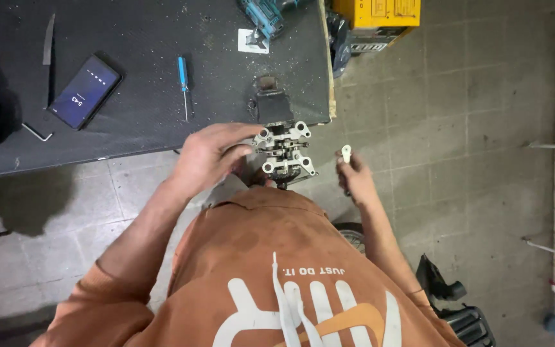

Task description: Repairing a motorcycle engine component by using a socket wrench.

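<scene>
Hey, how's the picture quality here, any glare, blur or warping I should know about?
Head view: wide-angle warping bends the black table edge and floor tiles; light is even and dim at the corners; the metal part gleams but stays sharp; the left hand and right hand look slightly soft; the phone screen glows without glare.

You wear a rust-orange hoodie (271, 257) with a large white and orange emblem on the chest. White drawstrings (287, 302) hang across that emblem. Beside it, both sleeves are pushed up past your wrists, and dark smudges mark the fabric.
</scene>
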